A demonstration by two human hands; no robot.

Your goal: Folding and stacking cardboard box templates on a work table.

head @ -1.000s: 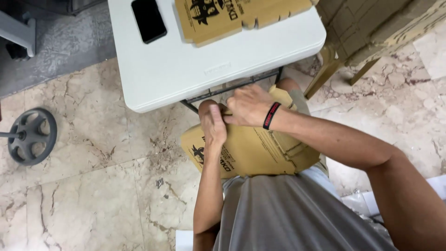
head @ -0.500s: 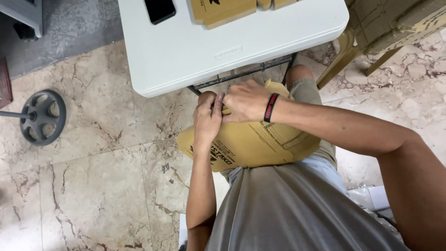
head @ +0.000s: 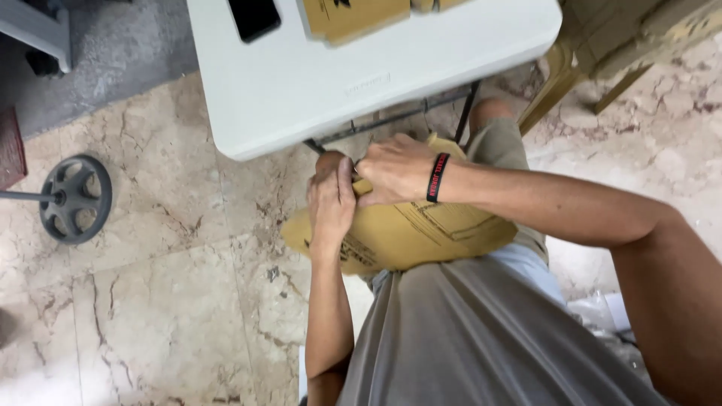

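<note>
Holding the brown cardboard sheet (head: 421, 233) on my lap, I have both hands on its far edge, just under the rim of the white folding table (head: 316, 90). My left hand (head: 331, 203) is clenched over the near-left part of that edge, fingers wrapped down around the card. My right hand (head: 395, 171), with a black wristband (head: 437, 178) just behind it, presses on the card right beside the left one, its fingertips curled onto the same edge; the two hands touch at the knuckles.

To do this fold well, I judge that I should keep the left hand firm as the anchor and let the right hand work along the printed crease, pressing flat rather than pulling, since the sheet bows over my thigh and could buckle off the line.

Beyond the grip, on the table, lie a black phone (head: 254, 16) and more flat cardboard (head: 361, 16). Well to the left of the grip a grey wheel (head: 75, 198) stands on the marble floor (head: 150, 316).
</note>
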